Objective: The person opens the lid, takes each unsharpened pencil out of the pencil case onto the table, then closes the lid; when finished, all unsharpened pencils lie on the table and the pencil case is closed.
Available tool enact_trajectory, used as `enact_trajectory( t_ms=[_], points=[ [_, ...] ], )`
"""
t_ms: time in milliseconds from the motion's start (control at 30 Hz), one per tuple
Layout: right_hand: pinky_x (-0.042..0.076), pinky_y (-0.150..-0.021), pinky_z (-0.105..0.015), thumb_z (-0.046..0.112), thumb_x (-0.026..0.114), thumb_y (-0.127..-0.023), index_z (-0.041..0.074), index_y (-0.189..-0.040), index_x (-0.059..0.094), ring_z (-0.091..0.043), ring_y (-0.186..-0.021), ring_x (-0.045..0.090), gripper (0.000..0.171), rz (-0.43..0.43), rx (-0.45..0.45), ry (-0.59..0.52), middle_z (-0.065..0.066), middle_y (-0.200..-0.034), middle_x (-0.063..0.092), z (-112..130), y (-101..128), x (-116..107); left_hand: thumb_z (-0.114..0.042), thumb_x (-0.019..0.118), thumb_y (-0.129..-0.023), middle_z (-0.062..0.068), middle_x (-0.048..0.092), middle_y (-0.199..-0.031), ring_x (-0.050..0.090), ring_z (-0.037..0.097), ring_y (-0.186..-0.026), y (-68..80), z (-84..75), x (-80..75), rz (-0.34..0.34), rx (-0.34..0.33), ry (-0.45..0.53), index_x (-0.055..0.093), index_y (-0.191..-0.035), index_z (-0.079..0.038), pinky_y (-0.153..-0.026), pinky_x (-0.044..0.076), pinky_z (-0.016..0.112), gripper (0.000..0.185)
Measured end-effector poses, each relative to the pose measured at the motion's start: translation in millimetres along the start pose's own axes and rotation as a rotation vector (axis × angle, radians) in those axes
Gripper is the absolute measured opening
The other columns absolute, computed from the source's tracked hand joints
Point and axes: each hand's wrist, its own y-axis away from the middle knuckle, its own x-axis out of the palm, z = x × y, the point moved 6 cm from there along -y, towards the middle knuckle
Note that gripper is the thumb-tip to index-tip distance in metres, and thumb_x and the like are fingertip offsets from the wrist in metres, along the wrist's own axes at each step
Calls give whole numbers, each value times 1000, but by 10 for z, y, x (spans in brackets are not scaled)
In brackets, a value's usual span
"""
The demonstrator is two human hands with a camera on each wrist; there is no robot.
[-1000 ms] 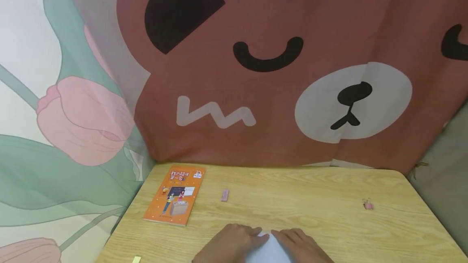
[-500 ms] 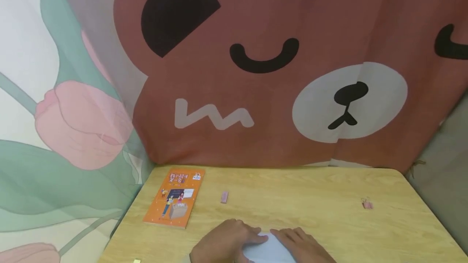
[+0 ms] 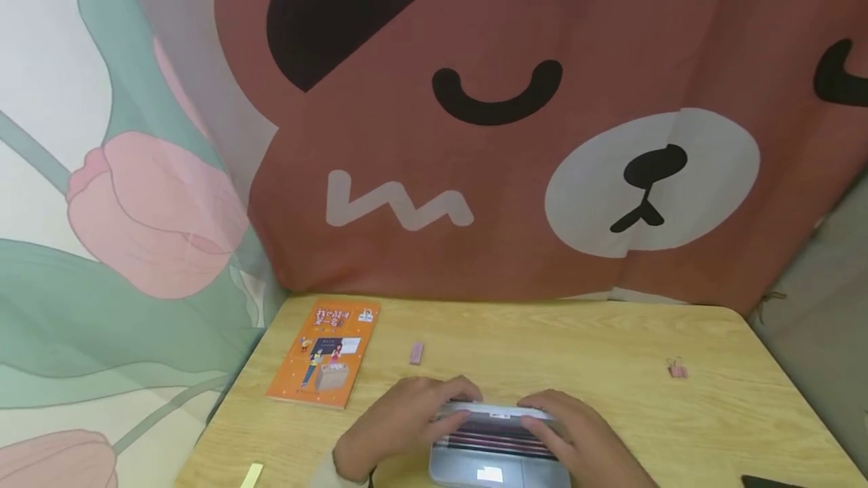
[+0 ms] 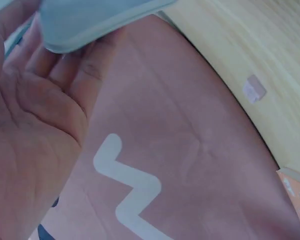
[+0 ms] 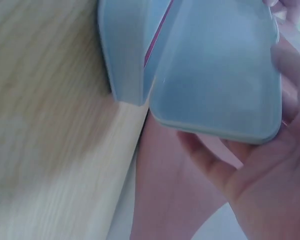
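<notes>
At the near edge of a wood-grain table (image 3: 542,345), a pale blue case (image 3: 444,469) stands open in front of the person. Left hand (image 3: 403,424) and right hand (image 3: 583,439) each pinch its raised lid (image 5: 215,75), thumbs on one face, fingers behind. Dark and reddish stripes show inside (too small to identify). Likely risks: uneven pushing could twist the lid where it joins the base (image 5: 125,50); forcing it too far might tip the case and spill contents; a slipping thumb could let it drop.
</notes>
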Motion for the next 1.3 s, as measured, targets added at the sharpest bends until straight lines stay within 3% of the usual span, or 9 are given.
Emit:
enact_trajectory(
  t_ms=[100,267,500,633,767,900,1000,1067,1300],
  points=[
    [64,-100,-40,64,54,-110,42,-123,76,-2,-113,69,34,-31,61,-2,27,-120,73,-11,-86,-47,-21,70,-109,-13,77,-115,67,-3,-92,21,-28,-93,-87,1,-36,62,-120,-25,-83,56,15,15],
    [64,-101,-40,54,56,-113,38,-124,77,-1,-113,70,29,-127,3,29,27,-118,74,35,-192,-104,-26,82,-99,-4,66,-155,65,15,-136,165,26,-86,-112,-49,-169,67,-114,-32,-110,59,42,22],
    [64,-103,-45,39,61,-114,33,-128,76,-8,-119,70,22,-245,-79,44,20,-125,72,68,-287,-101,-46,99,-78,8,42,-175,49,31,-154,300,236,241,26,-266,-227,58,-151,-37,-121,50,59,85],
    [59,-105,-49,27,81,-102,21,-134,71,-20,-129,65,34,-426,-188,149,5,-138,68,146,-246,-137,-54,101,-70,12,35,-179,43,39,-158,338,250,298,26,-303,-203,44,-165,-41,-124,45,63,111],
    [52,-93,-37,19,93,-86,18,-114,73,-17,-111,62,35,-587,-311,250,5,-118,68,274,-120,-157,-58,99,-70,15,27,-183,37,45,-162,361,230,290,22,-322,-199,32,-174,-42,-127,41,66,125],
    [57,-85,-33,29,87,-94,28,-105,76,-4,-95,60,16,-357,-328,334,20,-101,65,327,-76,43,-60,97,-73,14,18,-185,29,47,-166,382,224,286,36,-348,-175,27,-175,-43,-129,36,68,125],
    [61,-87,-37,36,80,-102,29,-115,79,-1,-94,59,15,-99,-254,383,21,-104,66,257,-73,266,-60,95,-74,10,14,-187,24,46,-168,404,232,292,35,-354,-145,29,-175,-43,-131,33,68,121],
    [61,-88,-38,34,78,-103,27,-121,80,-3,-95,59,19,-6,-206,391,19,-104,66,204,-75,368,-61,94,-75,8,14,-187,20,46,-169,421,241,299,32,-352,-127,30,-174,-43,-131,31,68,120],
    [59,-89,-37,28,80,-101,24,-118,79,-7,-96,58,17,17,-164,432,14,-106,69,154,-92,470,-62,91,-77,11,26,-183,22,49,-168,455,262,314,15,-319,-115,35,-173,-40,-130,33,70,114]
  ],
)
